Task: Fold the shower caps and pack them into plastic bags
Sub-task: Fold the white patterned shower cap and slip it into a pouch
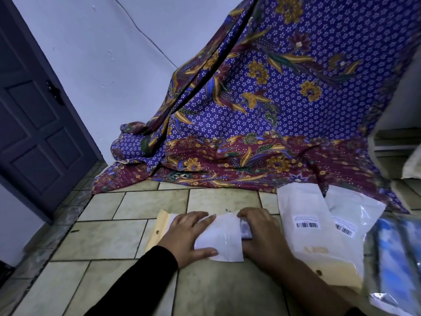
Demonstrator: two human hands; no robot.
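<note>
A white plastic bag [222,240] with a yellow header strip lies flat on the tiled floor in front of me. My left hand [186,236] presses down on the bag's left half, fingers spread over it. My right hand [259,236] grips a folded, bluish shower cap [246,229] at the bag's right opening; most of the cap is hidden by the fingers. Two more white plastic bags with barcode labels [303,215] [350,215] lie overlapped to the right.
A pile of blue patterned shower caps in clear wrap [394,258] sits at the right edge. A purple and maroon batik cloth [262,133] drapes down behind the work spot. A dark door [34,110] stands at left. Shelving shows at far right.
</note>
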